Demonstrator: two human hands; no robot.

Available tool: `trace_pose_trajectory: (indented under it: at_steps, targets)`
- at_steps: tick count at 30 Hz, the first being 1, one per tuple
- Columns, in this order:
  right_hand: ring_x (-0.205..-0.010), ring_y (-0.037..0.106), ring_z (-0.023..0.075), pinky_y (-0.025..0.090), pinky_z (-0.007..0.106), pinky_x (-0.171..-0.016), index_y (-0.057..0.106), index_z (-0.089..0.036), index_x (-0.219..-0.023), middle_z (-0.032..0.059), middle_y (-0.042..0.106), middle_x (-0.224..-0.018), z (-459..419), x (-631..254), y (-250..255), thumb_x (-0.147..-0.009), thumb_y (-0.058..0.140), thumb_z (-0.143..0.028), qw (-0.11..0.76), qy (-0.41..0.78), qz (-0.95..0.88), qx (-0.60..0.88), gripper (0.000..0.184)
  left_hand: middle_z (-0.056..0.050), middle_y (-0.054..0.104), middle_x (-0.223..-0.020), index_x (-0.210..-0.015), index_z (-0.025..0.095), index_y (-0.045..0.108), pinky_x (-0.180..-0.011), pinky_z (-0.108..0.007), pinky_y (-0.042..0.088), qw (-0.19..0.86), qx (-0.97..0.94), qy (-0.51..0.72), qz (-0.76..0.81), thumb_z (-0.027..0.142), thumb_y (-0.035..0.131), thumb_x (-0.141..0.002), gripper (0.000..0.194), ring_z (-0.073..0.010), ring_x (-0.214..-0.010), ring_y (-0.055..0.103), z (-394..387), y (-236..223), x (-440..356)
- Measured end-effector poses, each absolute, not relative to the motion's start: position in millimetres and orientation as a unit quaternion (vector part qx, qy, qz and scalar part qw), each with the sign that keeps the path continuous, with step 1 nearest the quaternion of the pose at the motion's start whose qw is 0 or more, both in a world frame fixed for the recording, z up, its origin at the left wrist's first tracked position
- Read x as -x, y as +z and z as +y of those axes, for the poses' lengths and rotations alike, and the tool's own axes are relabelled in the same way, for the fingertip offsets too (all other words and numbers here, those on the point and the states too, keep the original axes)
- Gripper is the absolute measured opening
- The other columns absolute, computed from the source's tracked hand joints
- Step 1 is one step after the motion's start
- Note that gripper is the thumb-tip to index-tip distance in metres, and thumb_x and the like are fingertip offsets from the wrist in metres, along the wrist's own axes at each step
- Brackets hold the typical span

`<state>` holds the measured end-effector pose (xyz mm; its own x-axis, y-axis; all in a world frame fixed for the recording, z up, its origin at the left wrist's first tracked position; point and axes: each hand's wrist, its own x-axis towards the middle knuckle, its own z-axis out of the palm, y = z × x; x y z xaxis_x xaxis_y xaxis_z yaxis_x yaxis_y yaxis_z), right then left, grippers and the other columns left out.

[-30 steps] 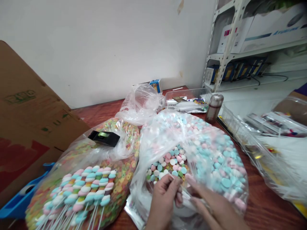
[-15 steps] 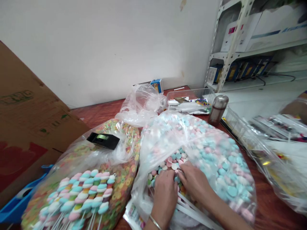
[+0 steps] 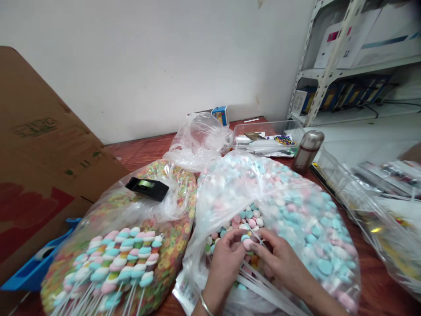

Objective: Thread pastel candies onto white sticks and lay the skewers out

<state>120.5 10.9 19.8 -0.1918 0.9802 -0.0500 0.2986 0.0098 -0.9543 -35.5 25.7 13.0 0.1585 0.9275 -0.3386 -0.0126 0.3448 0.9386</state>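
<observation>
Left hand: left hand (image 3: 228, 254) is in a tight pinch, fingertips on a pink sweet (image 3: 248, 244) with a blue sweet (image 3: 245, 237) just beyond it. There's a bracelet (image 3: 205, 303) on that wrist.
Right hand: right hand (image 3: 274, 252) is pinched narrow too, thumb on the same pink sweet, with a thin white stick (image 3: 259, 237) by its fingers (can't tell if the sweets are on it, fingers are in the way).
Where the sweets are: between the two hands, over the open part of the right-hand bag (image 3: 296, 210), which is stuffed with pink, blue and white ones.
Under the hands: loose sweets (image 3: 251, 215) on the far side, a bunch of white sticks (image 3: 268, 289) on the near side.
Left bag: gummy ring bag (image 3: 173, 237), with loaded skewers (image 3: 120, 259) lying on its near part and a black tape dispenser (image 3: 148, 188) farther back.
Far left: cardboard box (image 3: 49, 145), blue holder (image 3: 42, 259) at its near side.
Far middle: crumpled clear bag (image 3: 199, 140), small blue box (image 3: 220, 116) behind it.
Far right: clear tray (image 3: 243, 129), metal-topped bottle (image 3: 308, 151) just beside it, metal shelf (image 3: 332, 66) beyond.
</observation>
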Motion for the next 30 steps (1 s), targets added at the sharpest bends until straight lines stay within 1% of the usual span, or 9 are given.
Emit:
trace_pose_trajectory:
  at_steps: [4,9,13,18,20,23,25,28,30]
  targets:
    - [-0.067,0.054,0.0147,0.039,0.023,-0.061,0.059,-0.021,-0.084,-0.0035,0.057,-0.073,12,-120,18,-0.092,0.05,-0.037,0.359,0.471,-0.606,0.531,0.02,-0.001,0.068,-0.073,-0.102,0.015,0.071,-0.057,-0.022,0.049,0.66,-0.384,0.374,0.526,0.028,0.071,-0.073,0.032,-0.012,-0.062,0.058,23,21,33]
    - [-0.072,0.054,0.0149,0.04,0.025,-0.067,0.06,-0.02,-0.083,-0.0021,0.059,-0.079,14,-121,22,-0.091,0.051,-0.033,0.352,0.437,-0.631,0.536,0.017,-0.003,0.069,-0.074,-0.114,0.016,0.068,-0.047,-0.023,0.05,0.662,-0.367,0.383,0.529,0.03,0.069,-0.074,0.042,-0.0151,-0.06,0.06,21,19,35]
    - [-0.069,0.054,0.0156,0.039,0.025,-0.063,0.058,-0.019,-0.079,-0.0021,0.058,-0.073,14,-122,22,-0.09,0.049,-0.036,0.33,0.423,-0.63,0.562,0.022,-0.004,0.071,-0.076,-0.113,0.017,0.068,-0.045,-0.025,0.052,0.641,-0.381,0.391,0.54,0.033,0.068,-0.075,0.041,-0.0173,-0.06,0.063,17,17,35]
    - [-0.066,0.057,0.0166,0.041,0.025,-0.058,0.059,-0.019,-0.078,-0.0025,0.058,-0.067,16,-121,20,-0.09,0.049,-0.036,0.316,0.421,-0.618,0.583,0.023,-0.006,0.074,-0.084,-0.108,0.017,0.067,-0.073,-0.028,0.057,0.637,-0.374,0.423,0.525,0.023,0.073,-0.069,0.04,-0.0181,-0.075,0.069,13,17,28]
    - [-0.071,0.061,0.0181,0.046,0.026,-0.062,0.061,-0.02,-0.087,-0.0011,0.063,-0.072,15,-119,20,-0.09,0.048,-0.038,0.317,0.402,-0.629,0.585,0.023,-0.008,0.075,-0.089,-0.103,0.016,0.067,-0.08,-0.028,0.056,0.628,-0.372,0.443,0.52,0.022,0.075,-0.067,0.038,-0.0197,-0.084,0.071,14,15,27]
    - [-0.093,0.065,0.0205,0.051,0.029,-0.075,0.057,-0.025,-0.119,0.0043,0.068,-0.104,5,-119,18,-0.094,0.041,-0.034,0.323,0.297,-0.676,0.593,0.031,-0.008,0.075,-0.087,-0.097,0.015,0.068,-0.075,-0.027,0.057,0.608,-0.349,0.471,0.536,0.025,0.077,-0.066,0.034,-0.0193,-0.079,0.072,20,12,27]
    - [-0.095,0.067,0.0203,0.053,0.027,-0.069,0.048,-0.03,-0.132,0.0056,0.066,-0.115,-6,-121,12,-0.094,0.036,-0.025,0.297,0.182,-0.721,0.598,0.041,-0.007,0.075,-0.085,-0.093,0.015,0.068,-0.07,-0.026,0.057,0.591,-0.33,0.49,0.55,0.026,0.079,-0.063,0.033,-0.0185,-0.073,0.071,23,13,28]
    - [-0.072,0.071,0.0172,0.047,0.022,-0.049,0.046,-0.03,-0.135,0.0051,0.07,-0.107,-24,-124,4,-0.09,0.036,-0.014,0.231,0.03,-0.784,0.575,0.049,-0.008,0.075,-0.086,-0.086,0.014,0.069,-0.066,-0.026,0.057,0.573,-0.309,0.513,0.559,0.025,0.081,-0.06,0.031,-0.0195,-0.073,0.071,26,19,30]
    - [-0.062,0.069,0.0153,0.042,0.022,-0.044,0.046,-0.027,-0.134,0.0033,0.071,-0.097,-32,-125,2,-0.089,0.039,-0.013,0.201,-0.027,-0.799,0.566,0.047,-0.008,0.076,-0.087,-0.085,0.014,0.069,-0.065,-0.026,0.057,0.569,-0.302,0.519,0.561,0.023,0.081,-0.058,0.031,-0.02,-0.075,0.071,26,23,29]
